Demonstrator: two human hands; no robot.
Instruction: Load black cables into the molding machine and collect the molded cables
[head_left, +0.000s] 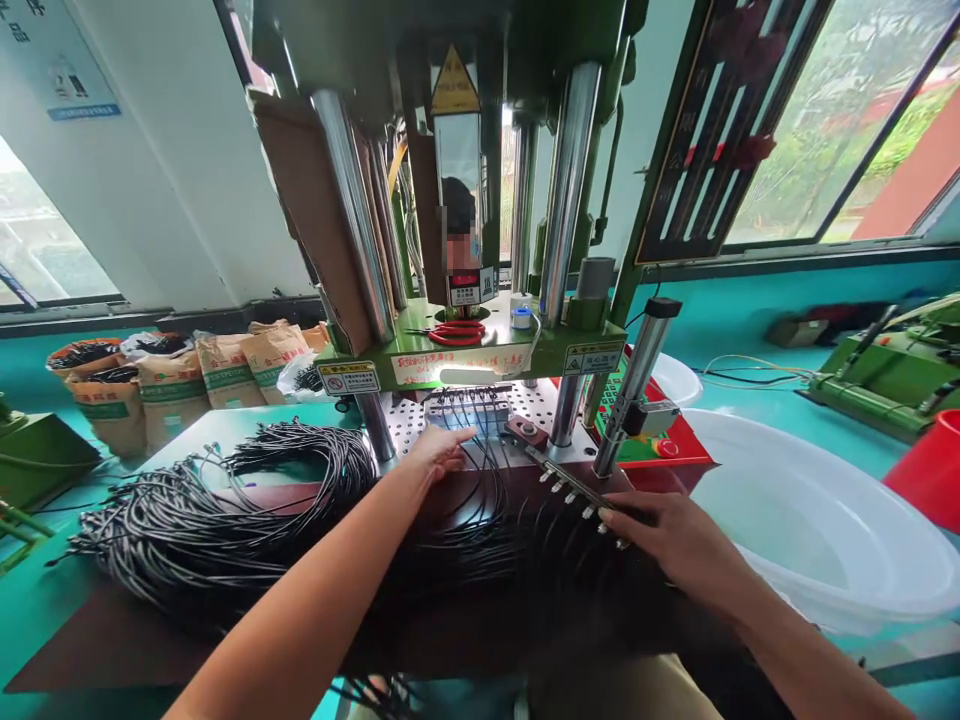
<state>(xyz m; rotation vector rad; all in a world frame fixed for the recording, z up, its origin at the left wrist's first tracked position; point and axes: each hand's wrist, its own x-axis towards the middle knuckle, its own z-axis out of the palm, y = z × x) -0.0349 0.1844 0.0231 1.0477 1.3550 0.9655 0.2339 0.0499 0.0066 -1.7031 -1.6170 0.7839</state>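
My left hand point(436, 452) is at the front of the press bed, beside a metal mould point(469, 415) where several black cables point(491, 470) run out towards me. One finger stretches over the mould's near edge, the others are loosely bent, and nothing shows in them. My right hand point(667, 530) grips the near end of a narrow metal bar point(562, 475) with a row of small pale connectors along it. The bar slants from the hand up to a metal block point(527, 430) on the bed's right side. Thin cables hang from the connectors over the dark tabletop.
A large coiled bundle of black cables point(300, 490) lies at left. Steel columns point(566, 200) flank the bed, and red-handled cutters point(457, 332) lie on the green press plate point(420, 372). A red control panel point(686, 440) and a white tub point(847, 540) stand at right.
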